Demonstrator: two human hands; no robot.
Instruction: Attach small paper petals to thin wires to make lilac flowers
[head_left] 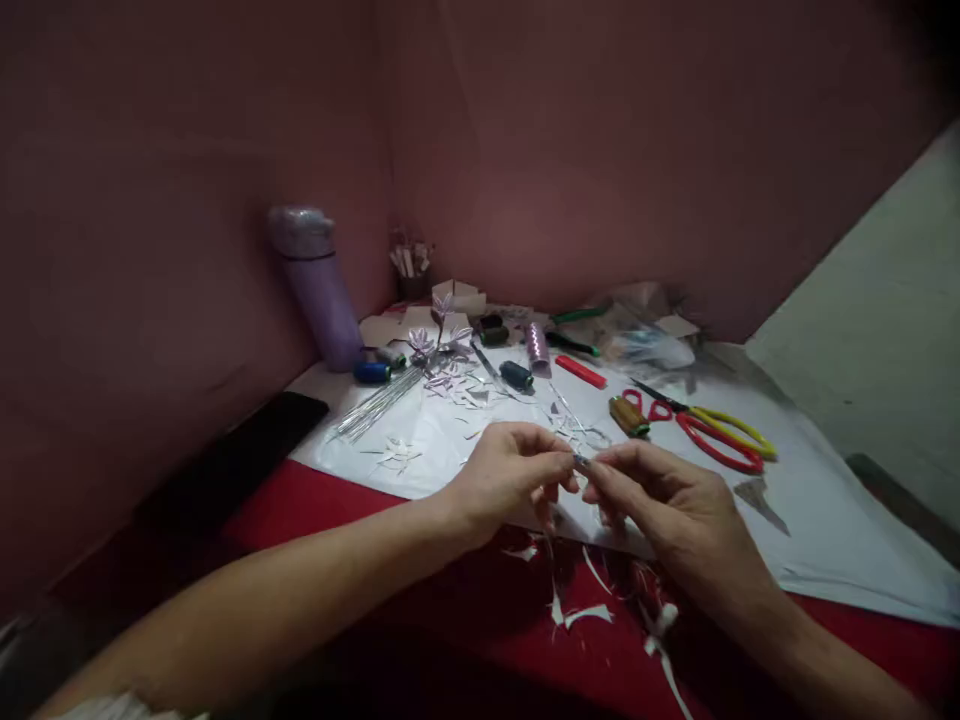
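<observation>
— Red surface [277, 512], nearest: white scraps [589, 614]. Next?
— Left hand [517, 468], right hand [671, 495]: each thumb and forefinger pinched on one small greyish piece [581, 460], above the white sheet [825, 530].
— Handling?
— Presumably light, easily creased; grip by its ends.
— Beyond?
— Brown spool [628, 417], one; lilac roll [538, 350], one.

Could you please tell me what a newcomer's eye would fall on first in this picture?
Probably the left hand and right hand, meeting just below the centre and pinching a small thing, too tiny to identify. Next might come the large scissors, with red and yellow handles, on the white sheet to the right, then the purple bottle at the upper left.
</observation>
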